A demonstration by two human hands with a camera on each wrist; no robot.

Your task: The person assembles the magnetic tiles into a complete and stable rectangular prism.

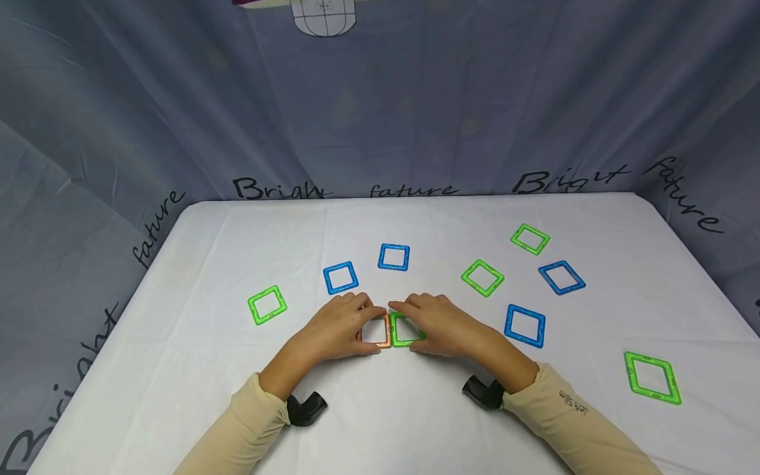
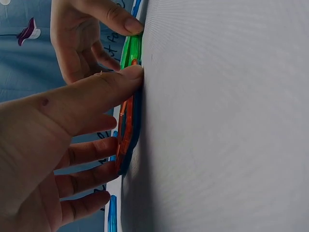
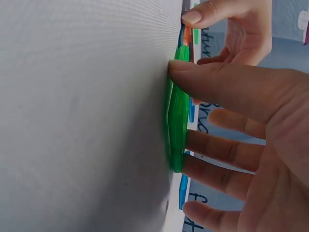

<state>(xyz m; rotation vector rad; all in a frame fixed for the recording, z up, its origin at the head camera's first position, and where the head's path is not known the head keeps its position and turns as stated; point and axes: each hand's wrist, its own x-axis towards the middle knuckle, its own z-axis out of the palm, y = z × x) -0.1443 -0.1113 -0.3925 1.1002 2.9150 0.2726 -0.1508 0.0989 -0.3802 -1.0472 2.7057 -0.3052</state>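
An orange square frame tile (image 1: 388,332) and a green square frame tile (image 1: 404,343) lie side by side, edges meeting, near the middle of the table. My left hand (image 1: 340,328) holds the orange one, thumb at its near edge and fingers along the far and left sides. Beneath the orange frame, the left wrist view shows a dark blue layer (image 2: 137,116). From the right, my right hand (image 1: 444,324) grips the green tile between thumb and fingers. The right wrist view shows this green tile edge-on, flat against the white cloth.
Blue frame tiles (image 1: 394,268) (image 1: 341,289) lie behind the hands. To the right are more blue (image 1: 542,330) and green tiles (image 1: 678,386), several in all. One green tile (image 1: 267,318) is at left. A grey curtain (image 1: 415,99) with lettering borders the white table (image 1: 148,369).
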